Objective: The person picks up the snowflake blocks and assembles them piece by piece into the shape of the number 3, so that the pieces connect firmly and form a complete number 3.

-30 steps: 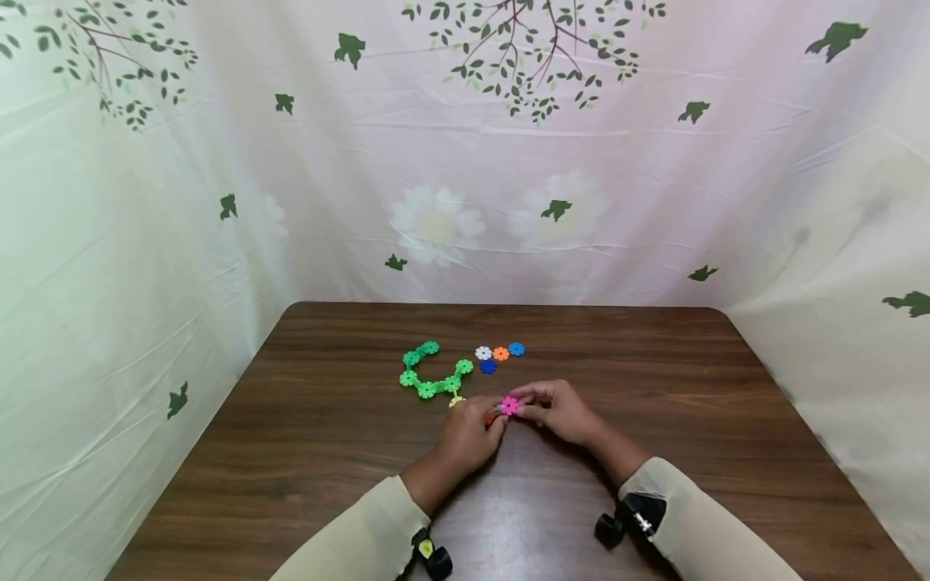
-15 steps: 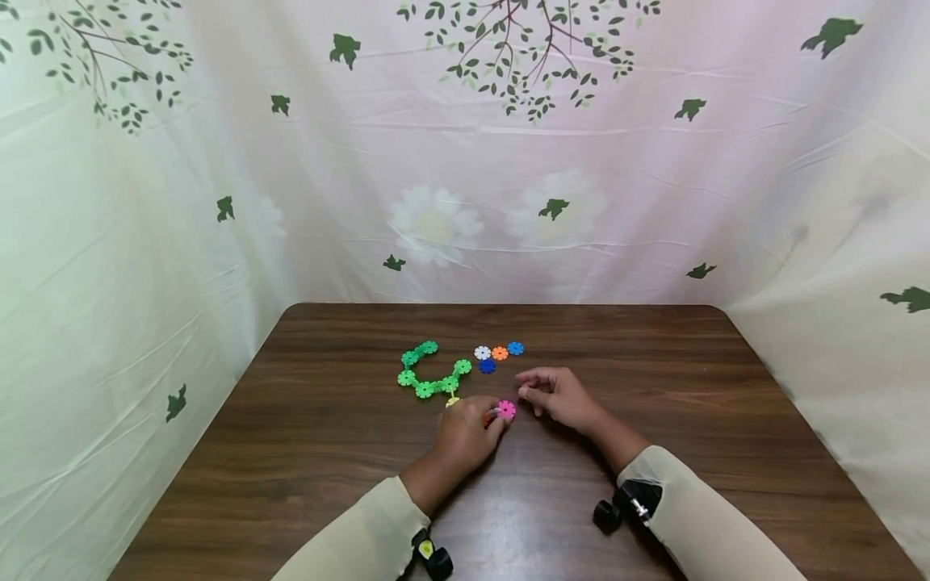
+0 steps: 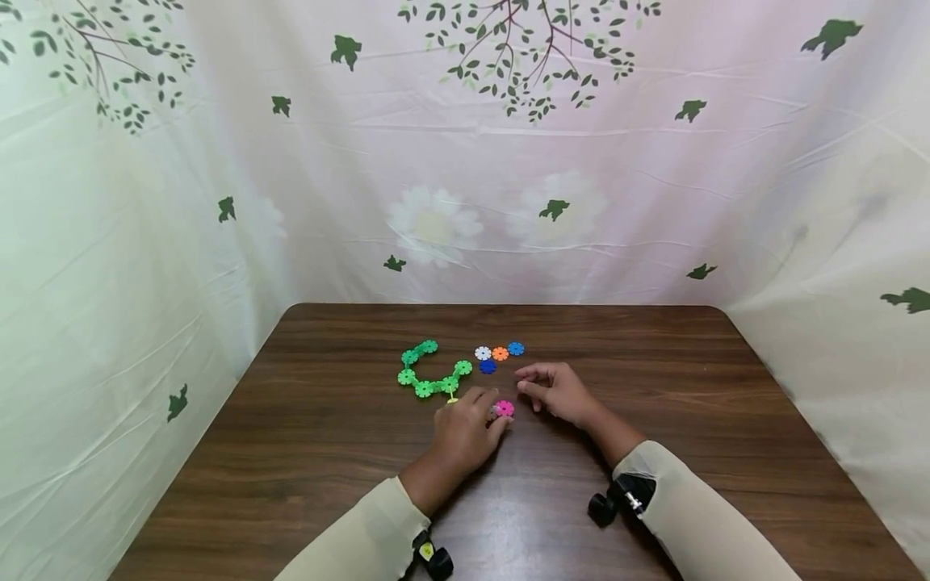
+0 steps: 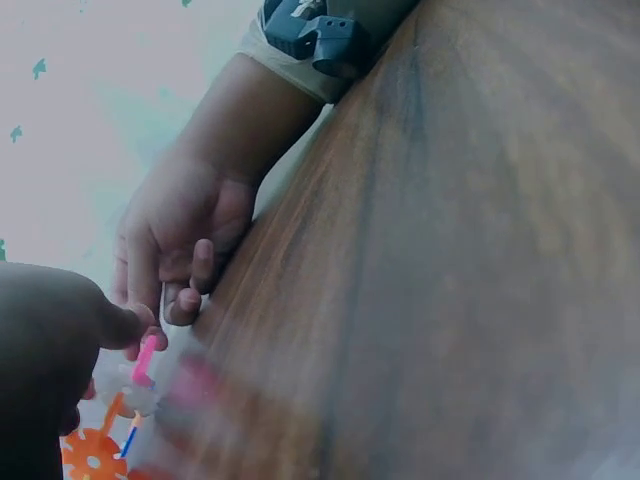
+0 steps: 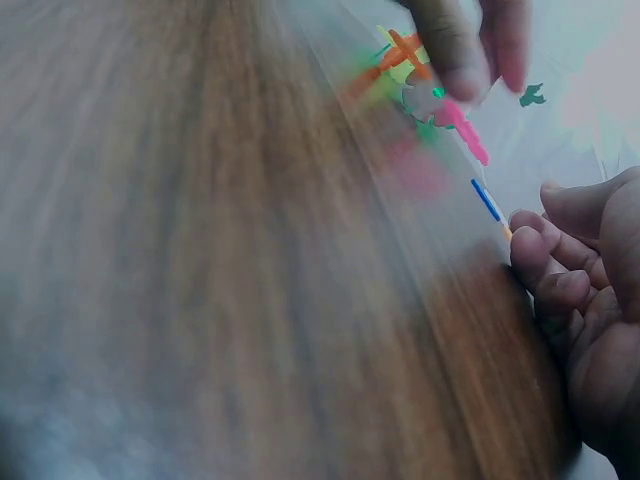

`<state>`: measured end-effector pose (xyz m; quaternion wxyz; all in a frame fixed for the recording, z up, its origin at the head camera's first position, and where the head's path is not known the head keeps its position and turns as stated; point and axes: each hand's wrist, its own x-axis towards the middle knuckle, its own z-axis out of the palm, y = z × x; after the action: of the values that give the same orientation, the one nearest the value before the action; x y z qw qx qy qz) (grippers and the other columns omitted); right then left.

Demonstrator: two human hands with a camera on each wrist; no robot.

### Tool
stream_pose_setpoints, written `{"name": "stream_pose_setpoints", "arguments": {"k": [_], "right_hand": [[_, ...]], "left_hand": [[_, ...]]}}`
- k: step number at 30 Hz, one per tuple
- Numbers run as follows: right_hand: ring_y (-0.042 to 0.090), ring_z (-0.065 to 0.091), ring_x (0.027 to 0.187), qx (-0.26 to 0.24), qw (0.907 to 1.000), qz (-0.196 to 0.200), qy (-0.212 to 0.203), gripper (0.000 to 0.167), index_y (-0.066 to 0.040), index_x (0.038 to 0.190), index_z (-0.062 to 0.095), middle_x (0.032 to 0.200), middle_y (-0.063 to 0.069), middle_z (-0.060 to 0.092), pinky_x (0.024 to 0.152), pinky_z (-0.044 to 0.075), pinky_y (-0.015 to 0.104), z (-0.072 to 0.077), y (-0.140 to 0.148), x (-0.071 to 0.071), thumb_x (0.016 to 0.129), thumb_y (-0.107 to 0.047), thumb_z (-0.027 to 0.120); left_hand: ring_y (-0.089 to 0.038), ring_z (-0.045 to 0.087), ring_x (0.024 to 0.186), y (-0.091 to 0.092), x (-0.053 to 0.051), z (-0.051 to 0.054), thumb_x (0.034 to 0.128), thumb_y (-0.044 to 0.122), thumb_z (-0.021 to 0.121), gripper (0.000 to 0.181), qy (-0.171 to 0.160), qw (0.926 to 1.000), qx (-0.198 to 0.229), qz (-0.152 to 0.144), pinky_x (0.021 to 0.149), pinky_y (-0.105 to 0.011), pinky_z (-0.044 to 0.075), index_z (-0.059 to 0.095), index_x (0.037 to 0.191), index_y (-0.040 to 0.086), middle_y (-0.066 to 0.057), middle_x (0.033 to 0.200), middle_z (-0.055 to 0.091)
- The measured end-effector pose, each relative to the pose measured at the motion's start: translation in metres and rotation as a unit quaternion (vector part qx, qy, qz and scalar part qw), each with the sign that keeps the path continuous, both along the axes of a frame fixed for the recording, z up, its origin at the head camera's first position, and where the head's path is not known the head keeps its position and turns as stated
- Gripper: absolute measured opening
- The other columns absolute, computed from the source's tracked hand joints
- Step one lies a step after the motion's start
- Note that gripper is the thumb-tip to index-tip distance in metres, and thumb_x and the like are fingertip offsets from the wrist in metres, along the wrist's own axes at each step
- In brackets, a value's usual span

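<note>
My left hand (image 3: 463, 429) arches over the near end of a chain of flower discs, thumb and index finger apart around the grey disc (image 3: 493, 411). The pink disc (image 3: 504, 409) stands out past its fingertips, joined to the grey one. In the right wrist view, an orange disc (image 5: 404, 48) adjoins the grey one below the left fingers. Green discs (image 3: 425, 389) curve away behind the left hand, linked by a yellow disc (image 3: 452, 400) partly hidden by it. Empty, my right hand (image 3: 565, 397) hovers right of the pink disc, fingers loosely bent.
Beyond the hands lie separate discs: white (image 3: 483, 353), orange (image 3: 500, 353), light blue (image 3: 516, 349) and dark blue (image 3: 488, 366). The brown wooden table (image 3: 305, 452) meets a printed cloth (image 3: 479, 161) at its back and sides.
The right hand has let go of the pink disc and moved slightly away to the right. The left hand's thumb and index finger have spread around the grey disc.
</note>
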<state>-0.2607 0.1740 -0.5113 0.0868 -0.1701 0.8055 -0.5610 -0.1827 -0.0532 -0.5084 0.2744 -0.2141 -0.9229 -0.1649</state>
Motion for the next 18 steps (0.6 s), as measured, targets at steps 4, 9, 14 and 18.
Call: {"name": "stream_pose_setpoints", "arguments": {"k": [4,9,14,18], "right_hand": [[0.014,0.062,0.06,-0.002,1.0,0.001,0.008,0.029,0.009,0.129,0.073,0.102,0.021,0.081,0.055,0.051,0.027,-0.001,-0.001,-0.001,0.106,-0.009,0.071],[0.014,0.061,0.059,-0.002,0.9995,-0.019,0.024,0.026,0.005,0.126,0.076,0.095,0.02,0.079,0.055,0.051,0.027,-0.002,-0.004,-0.005,0.106,-0.011,0.072],[0.015,0.061,0.06,-0.007,0.9984,-0.043,0.038,0.025,0.004,0.125,0.076,0.091,0.022,0.075,0.053,0.049,0.027,-0.003,-0.005,-0.012,0.106,-0.011,0.073],[0.015,0.062,0.062,-0.01,0.9978,-0.054,0.037,0.025,0.005,0.125,0.076,0.096,0.022,0.076,0.055,0.049,0.026,-0.003,-0.008,-0.018,0.106,-0.01,0.072]], "left_hand": [[-0.019,0.069,0.091,-0.003,-0.003,-0.002,0.0839,0.044,0.096,0.04,0.052,0.9986,0.007,-0.002,0.075,-0.035,0.056,0.085,0.111,0.016,0.001,0.106,0.077],[-0.027,0.066,0.116,-0.005,-0.008,-0.005,0.0858,0.045,0.094,0.038,0.034,0.9992,0.001,-0.021,0.1,-0.047,0.049,0.085,0.11,0.017,0.001,0.109,0.081],[-0.029,0.063,0.136,-0.004,-0.013,-0.009,0.0944,0.045,0.086,0.033,-0.033,0.9988,0.002,-0.036,0.124,-0.066,0.036,0.083,0.114,0.018,0.002,0.113,0.084],[-0.03,0.062,0.139,-0.002,-0.016,-0.011,0.0947,0.042,0.086,0.03,-0.064,0.9972,0.015,-0.036,0.127,-0.076,0.026,0.083,0.113,0.018,0.003,0.111,0.084]]}}
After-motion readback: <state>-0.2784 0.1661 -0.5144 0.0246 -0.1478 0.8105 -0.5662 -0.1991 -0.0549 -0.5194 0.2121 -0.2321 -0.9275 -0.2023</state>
